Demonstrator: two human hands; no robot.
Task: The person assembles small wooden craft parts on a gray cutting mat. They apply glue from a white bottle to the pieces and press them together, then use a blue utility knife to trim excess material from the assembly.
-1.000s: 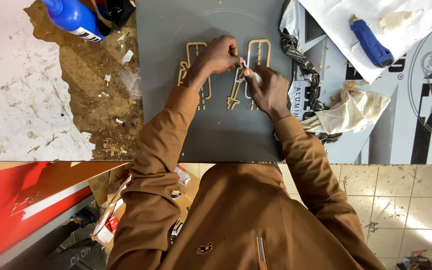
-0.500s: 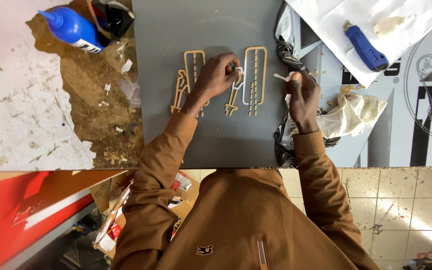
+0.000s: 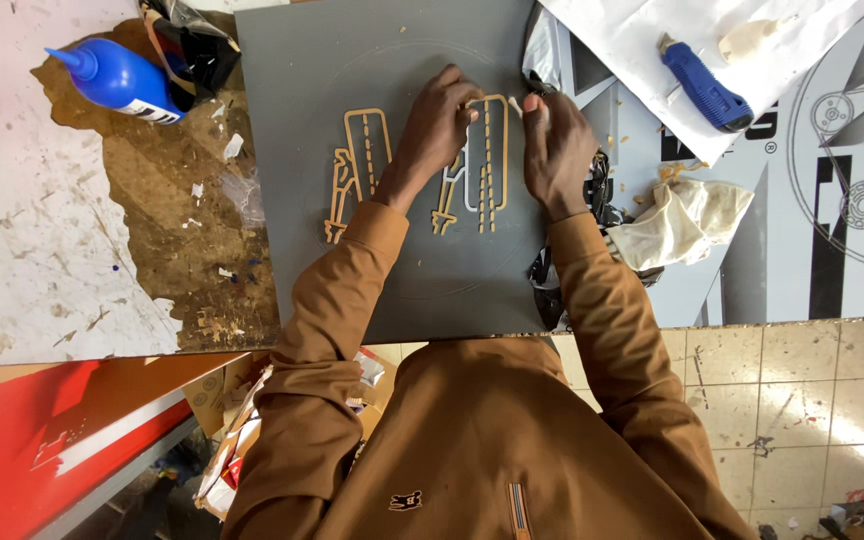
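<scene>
A grey board (image 3: 302, 60) lies flat on the worktable with two thin tan wooden cut-outs on it. My left hand (image 3: 437, 125) rests on the right cut-out (image 3: 492, 170), its fingertips pinching and pressing the top of that piece. My right hand (image 3: 557, 150) is just right of the same piece and pinches a small pale stick (image 3: 514, 104), whose tip touches the cut-out's upper right edge. The left cut-out (image 3: 365, 150) lies untouched beside my left wrist. Both brown sleeves reach over the board's near edge.
A blue glue bottle (image 3: 122, 80) lies at the far left on a stained, glue-crusted surface. A blue-handled tool (image 3: 702, 90) sits on white paper (image 3: 632, 30) at the right, with a crumpled pale rag (image 3: 687, 220) below it. Crumpled black plastic (image 3: 192, 45) lies at the board's top left corner. Tiled floor (image 3: 812, 420) shows at the lower right.
My right hand drew away to the right with the small stick, then came back to the right cut-out's upper edge. My left hand stayed on that cut-out.
</scene>
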